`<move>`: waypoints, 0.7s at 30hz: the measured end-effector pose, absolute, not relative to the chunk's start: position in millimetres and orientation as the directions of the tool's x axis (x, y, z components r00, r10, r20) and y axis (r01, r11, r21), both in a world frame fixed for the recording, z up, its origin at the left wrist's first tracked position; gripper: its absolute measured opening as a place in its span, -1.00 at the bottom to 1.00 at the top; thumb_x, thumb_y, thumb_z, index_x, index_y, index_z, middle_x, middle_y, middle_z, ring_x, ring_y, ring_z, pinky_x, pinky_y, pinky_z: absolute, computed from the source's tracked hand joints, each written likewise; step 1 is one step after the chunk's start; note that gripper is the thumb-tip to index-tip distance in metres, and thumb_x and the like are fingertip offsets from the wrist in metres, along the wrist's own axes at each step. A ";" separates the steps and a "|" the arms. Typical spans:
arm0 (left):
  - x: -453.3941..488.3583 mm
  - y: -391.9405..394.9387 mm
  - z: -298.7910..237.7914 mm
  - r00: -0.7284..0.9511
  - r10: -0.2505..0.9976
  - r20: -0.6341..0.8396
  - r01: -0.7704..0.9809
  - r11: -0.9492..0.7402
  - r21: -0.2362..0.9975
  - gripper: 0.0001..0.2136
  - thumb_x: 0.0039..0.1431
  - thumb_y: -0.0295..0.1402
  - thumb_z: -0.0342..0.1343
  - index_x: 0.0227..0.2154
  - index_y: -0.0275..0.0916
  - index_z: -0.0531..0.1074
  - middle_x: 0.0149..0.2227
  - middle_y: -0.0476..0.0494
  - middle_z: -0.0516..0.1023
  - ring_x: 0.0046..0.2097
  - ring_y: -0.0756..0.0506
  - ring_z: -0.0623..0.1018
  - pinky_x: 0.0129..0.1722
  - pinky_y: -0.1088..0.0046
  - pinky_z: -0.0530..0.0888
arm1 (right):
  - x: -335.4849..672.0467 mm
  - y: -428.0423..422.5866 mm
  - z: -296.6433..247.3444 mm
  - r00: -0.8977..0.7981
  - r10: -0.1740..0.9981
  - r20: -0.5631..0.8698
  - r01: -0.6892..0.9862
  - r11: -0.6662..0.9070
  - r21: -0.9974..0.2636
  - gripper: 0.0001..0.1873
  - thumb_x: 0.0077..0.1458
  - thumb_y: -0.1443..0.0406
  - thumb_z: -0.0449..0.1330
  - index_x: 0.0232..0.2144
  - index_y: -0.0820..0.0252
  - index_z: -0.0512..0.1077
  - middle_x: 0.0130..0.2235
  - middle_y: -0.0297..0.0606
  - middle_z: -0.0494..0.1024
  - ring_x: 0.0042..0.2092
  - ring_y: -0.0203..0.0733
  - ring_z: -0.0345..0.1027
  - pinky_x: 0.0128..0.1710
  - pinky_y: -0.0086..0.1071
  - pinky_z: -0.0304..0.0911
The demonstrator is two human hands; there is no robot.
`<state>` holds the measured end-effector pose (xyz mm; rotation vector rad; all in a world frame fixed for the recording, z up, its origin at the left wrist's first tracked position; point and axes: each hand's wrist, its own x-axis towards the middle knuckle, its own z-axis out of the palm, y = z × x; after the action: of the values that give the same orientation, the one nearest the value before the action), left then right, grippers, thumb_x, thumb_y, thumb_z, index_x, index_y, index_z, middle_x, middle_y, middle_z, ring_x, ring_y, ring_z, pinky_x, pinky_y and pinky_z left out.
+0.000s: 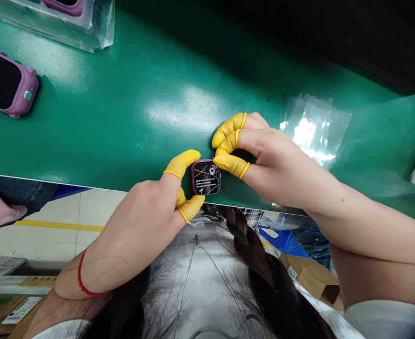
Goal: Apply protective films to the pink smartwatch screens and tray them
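Head view: both hands pinch a small purple watch body (206, 177) at the near edge of the green bench (130, 94). The left hand (140, 221) holds its left side, the right hand (274, 165) its right, fingers (228, 162) in yellow cots. Another purple watch (8, 84) lies far left; clear film (313, 127) lies right.

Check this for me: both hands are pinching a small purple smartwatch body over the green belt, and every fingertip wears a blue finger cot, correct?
Not quite. The head view shows the finger cots are yellow, not blue. The rest stands: the left hand and right hand pinch the small purple smartwatch body between them over the green belt.
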<state>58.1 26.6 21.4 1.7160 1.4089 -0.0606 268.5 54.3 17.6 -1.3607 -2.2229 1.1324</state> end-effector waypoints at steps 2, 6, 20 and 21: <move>59.3 27.8 24.4 0.337 0.732 -0.592 0.839 0.051 0.542 -0.43 0.13 -0.25 0.15 0.23 -0.17 0.24 -0.69 0.16 0.33 -0.68 -0.06 0.38 -0.63 0.52 0.15 | 268.9 54.2 17.2 -0.511 0.849 -0.137 0.617 0.251 -0.746 -0.79 0.27 0.30 0.11 -0.45 0.16 0.33 -0.18 -0.24 0.48 -0.07 -0.14 0.30 0.03 -0.16 0.24; 59.2 27.8 25.0 0.340 0.724 -0.600 0.848 0.040 0.529 -0.42 0.15 -0.23 0.14 0.24 -0.11 0.22 -0.67 0.15 0.36 -0.68 -0.05 0.36 -0.61 0.50 0.16 | 269.3 53.9 17.0 -0.513 0.847 -0.139 0.625 0.258 -0.736 -0.78 0.28 0.30 0.11 -0.45 0.16 0.34 -0.18 -0.25 0.47 -0.07 -0.14 0.30 0.02 -0.17 0.24; 58.1 26.3 22.2 0.317 0.743 -0.590 0.843 0.064 0.534 -0.40 0.09 -0.19 0.16 0.22 -0.11 0.24 -0.70 0.17 0.32 -0.69 -0.05 0.35 -0.64 0.51 0.14 | 269.6 53.1 15.7 -0.508 0.853 -0.123 0.620 0.262 -0.740 -0.77 0.29 0.28 0.10 -0.45 0.17 0.34 -0.19 -0.24 0.46 -0.07 -0.15 0.30 0.02 -0.15 0.25; 57.8 26.1 21.8 0.318 0.745 -0.586 0.842 0.062 0.536 -0.40 0.09 -0.18 0.16 0.22 -0.11 0.24 -0.70 0.17 0.33 -0.69 -0.05 0.36 -0.64 0.51 0.15 | 269.6 53.1 15.6 -0.506 0.853 -0.124 0.620 0.260 -0.740 -0.77 0.29 0.28 0.11 -0.45 0.17 0.34 -0.19 -0.24 0.46 -0.07 -0.14 0.30 0.02 -0.15 0.25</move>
<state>57.8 26.1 21.8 1.6954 1.4439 -0.1371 269.6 53.1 15.6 -1.3572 -2.2350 1.0972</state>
